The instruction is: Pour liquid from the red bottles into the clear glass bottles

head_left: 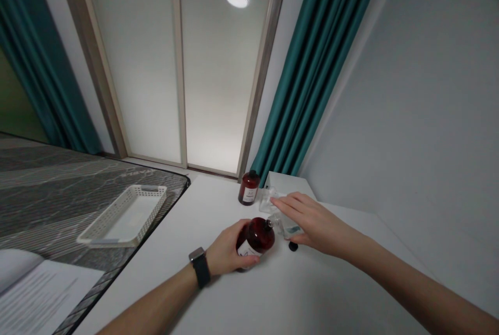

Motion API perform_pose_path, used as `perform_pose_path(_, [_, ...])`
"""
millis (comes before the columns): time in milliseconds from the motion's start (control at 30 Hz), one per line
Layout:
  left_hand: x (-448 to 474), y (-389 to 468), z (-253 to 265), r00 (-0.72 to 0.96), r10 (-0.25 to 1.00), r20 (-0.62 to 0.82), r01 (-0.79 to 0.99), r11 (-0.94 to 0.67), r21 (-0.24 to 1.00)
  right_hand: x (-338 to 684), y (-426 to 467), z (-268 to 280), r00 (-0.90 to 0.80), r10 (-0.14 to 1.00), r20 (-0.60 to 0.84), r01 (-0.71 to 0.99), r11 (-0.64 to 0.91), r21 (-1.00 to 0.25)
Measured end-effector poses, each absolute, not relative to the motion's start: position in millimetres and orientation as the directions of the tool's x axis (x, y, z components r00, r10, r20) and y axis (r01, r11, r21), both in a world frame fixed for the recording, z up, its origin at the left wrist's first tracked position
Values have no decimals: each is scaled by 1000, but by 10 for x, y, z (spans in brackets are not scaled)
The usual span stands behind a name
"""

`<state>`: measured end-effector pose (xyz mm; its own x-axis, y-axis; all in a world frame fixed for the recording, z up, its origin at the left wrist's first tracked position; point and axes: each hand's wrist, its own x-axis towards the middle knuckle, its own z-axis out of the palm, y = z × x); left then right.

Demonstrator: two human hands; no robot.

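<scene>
One reddish-brown bottle [262, 235], its white label [247, 250] illegible, fills the left hand [228, 249].

Held bottle [262, 235] glossy; label [247, 249] matt, paper-like; tabletop [296, 293] smooth; curtains [312, 70] cloth.

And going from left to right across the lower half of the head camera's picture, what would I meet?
Open book → white basket → wristwatch → left hand → held dark red bottle → right hand.
</scene>
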<state>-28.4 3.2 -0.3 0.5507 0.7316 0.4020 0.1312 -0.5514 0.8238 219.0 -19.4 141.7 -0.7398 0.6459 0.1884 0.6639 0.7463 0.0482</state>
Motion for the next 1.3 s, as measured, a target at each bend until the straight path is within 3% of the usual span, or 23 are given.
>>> perform_pose_path(1300, [-249,-14,52,513,765,390,41,-475,879,2124,-208,1510,-780,581,234,622,762,182])
